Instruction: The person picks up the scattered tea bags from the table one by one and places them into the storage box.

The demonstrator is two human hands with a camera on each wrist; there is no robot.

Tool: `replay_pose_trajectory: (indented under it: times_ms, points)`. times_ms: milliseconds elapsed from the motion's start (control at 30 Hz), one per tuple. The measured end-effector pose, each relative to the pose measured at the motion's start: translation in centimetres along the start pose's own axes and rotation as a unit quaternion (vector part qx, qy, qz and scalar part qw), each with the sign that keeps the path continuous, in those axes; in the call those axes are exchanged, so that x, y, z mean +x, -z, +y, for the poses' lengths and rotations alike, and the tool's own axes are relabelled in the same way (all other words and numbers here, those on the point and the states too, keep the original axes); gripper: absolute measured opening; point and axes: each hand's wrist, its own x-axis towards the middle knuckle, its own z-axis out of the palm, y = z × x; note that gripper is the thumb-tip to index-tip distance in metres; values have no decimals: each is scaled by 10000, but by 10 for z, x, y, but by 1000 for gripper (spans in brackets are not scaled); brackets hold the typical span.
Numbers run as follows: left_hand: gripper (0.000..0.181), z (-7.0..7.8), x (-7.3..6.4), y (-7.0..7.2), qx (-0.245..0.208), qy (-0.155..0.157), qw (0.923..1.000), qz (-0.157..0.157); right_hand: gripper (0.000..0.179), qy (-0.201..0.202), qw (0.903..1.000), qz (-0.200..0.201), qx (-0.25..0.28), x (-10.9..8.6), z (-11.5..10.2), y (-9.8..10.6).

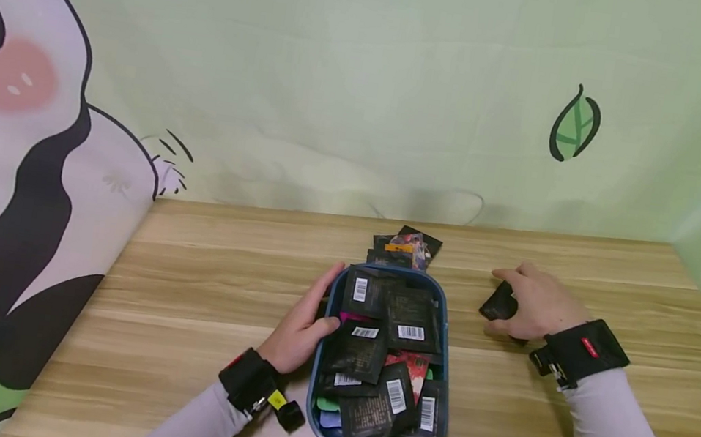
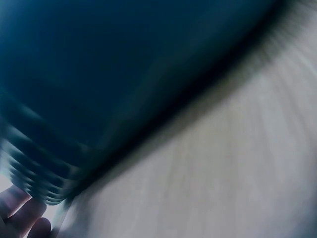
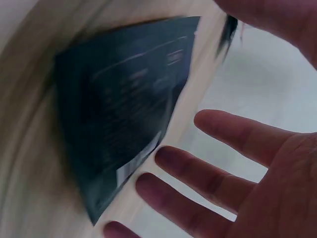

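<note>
A blue plastic basket (image 1: pixel 312 391) full of black sachets (image 1: pixel 358 349) with white barcode labels stands in the middle of the table. My left hand (image 1: pixel 302 330) holds its left side, fingers along the outer wall and thumb over the rim. In the left wrist view, fingertips (image 2: pixel 25 215) show at the ribbed end of the basket wall. To the right, my right hand (image 1: pixel 542 303) is over a single black sachet (image 1: pixel 499 303). The right wrist view shows that hand's fingers spread beside this sachet (image 3: pixel 124 99), not closed around it.
Behind the basket lies a small pile of black and colourful sachets (image 1: pixel 406 246). Red, green and purple pieces peek out between the sachets in the basket. A green printed backdrop (image 1: pixel 339 99) rises at the table's (image 1: pixel 215 289) back edge.
</note>
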Motion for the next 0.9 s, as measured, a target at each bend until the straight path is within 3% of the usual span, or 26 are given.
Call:
replay_pose_trajectory:
  times_ms: [900]
  points:
    - [74, -1, 1, 0, -39, 68, 10000, -48, 57, -256, 9993, -193, 180, 5, 6, -9]
